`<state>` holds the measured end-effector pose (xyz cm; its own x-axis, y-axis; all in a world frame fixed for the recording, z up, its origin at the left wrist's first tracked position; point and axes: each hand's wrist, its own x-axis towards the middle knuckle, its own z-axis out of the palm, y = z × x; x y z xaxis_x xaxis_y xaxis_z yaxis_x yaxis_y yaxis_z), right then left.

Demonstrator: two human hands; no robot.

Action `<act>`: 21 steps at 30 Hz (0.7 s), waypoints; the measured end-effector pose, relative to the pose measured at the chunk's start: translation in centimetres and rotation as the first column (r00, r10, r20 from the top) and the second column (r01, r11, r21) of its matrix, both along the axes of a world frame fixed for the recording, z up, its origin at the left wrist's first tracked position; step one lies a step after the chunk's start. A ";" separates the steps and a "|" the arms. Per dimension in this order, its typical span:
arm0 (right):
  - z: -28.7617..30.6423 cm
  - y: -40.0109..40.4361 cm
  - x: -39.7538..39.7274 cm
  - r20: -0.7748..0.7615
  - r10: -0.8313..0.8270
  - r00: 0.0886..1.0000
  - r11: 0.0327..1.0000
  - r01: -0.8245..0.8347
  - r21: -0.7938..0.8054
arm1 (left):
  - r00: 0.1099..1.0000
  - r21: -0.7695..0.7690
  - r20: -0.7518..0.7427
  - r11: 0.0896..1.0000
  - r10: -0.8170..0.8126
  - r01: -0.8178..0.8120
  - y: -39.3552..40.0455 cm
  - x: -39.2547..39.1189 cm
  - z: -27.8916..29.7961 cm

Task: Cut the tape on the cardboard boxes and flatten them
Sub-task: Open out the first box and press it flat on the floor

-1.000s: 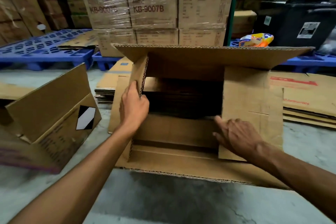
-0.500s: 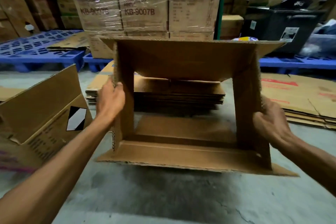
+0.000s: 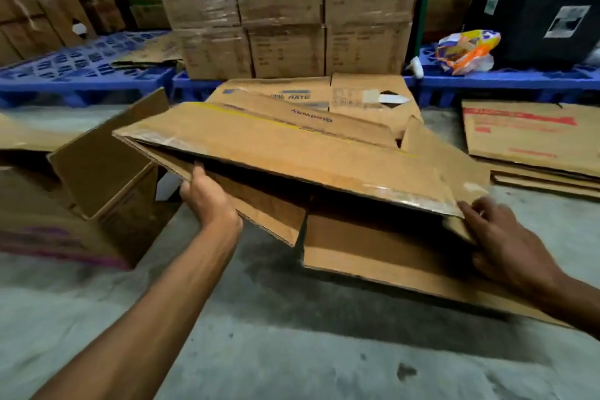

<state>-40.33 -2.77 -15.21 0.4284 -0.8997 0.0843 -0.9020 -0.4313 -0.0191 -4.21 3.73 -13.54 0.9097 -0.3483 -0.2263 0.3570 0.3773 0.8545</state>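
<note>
Step in hand: you are collapsing the cardboard box (image 3: 285, 153); it is nearly flat, tilted, its top panel lying close over the lower one, with a dark gap open toward you.
Where the box is: held just above the concrete floor (image 3: 292, 351), in front of the pile of flattened boxes (image 3: 367, 97), its lower flaps hanging near the floor.
Left hand (image 3: 207, 201): fingers curled up into the open left edge, pinching the lower panel from beneath.
Right hand (image 3: 506, 243): fingers spread along the right corner, thumb on top, clamping the doubled edge.
Tape: a glossy strip runs along the near edge of the top panel; I judge the seam already cut, since the flaps hang free.
Next move: press the two panels fully together, fold the loose flaps flat, then lay the sheet on the pile behind; keep both edges aligned so it does not spring open.
Still to do: an unflattened box (image 3: 100, 178) stands at your left.
Writing on the held box: blue lettering, upside down, too blurred to read surely.
Writing on the pile: "RATE" is legible.
Writing on the wrapped cartons (image 3: 282, 10): "KB-9007B", twice.
Sheets at right (image 3: 532, 136): red print, not readable.
</note>
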 end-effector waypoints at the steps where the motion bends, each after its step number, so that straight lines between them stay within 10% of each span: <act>1: -0.8 0.6 0.2 -0.014 0.022 1.000 1.000 -0.021 0.017 | 1.000 0.021 0.003 1.000 0.021 -0.021 0.5 0.0 -0.6; 13: -8.6 4.1 -0.4 -0.251 0.429 0.868 0.903 -0.407 0.135 | 0.977 0.438 -0.050 0.884 0.209 -0.166 8.5 0.1 -10.8; 18: -11.1 4.3 0.3 -0.361 0.433 0.826 0.900 -0.377 0.219 | 0.962 0.527 -0.272 0.830 -0.039 0.183 11.5 0.4 -14.0; 21: -11.9 5.4 2.2 -0.441 0.475 0.761 0.877 -0.369 0.308 | 0.894 0.640 -0.377 0.629 -0.242 0.440 12.9 2.0 -14.7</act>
<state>-38.13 2.65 -27.09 0.7032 -0.5914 -0.3946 -0.5378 -0.8055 0.2487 -2.19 16.66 -28.21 0.6416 -0.2725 -0.7170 0.5553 -0.4799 0.6792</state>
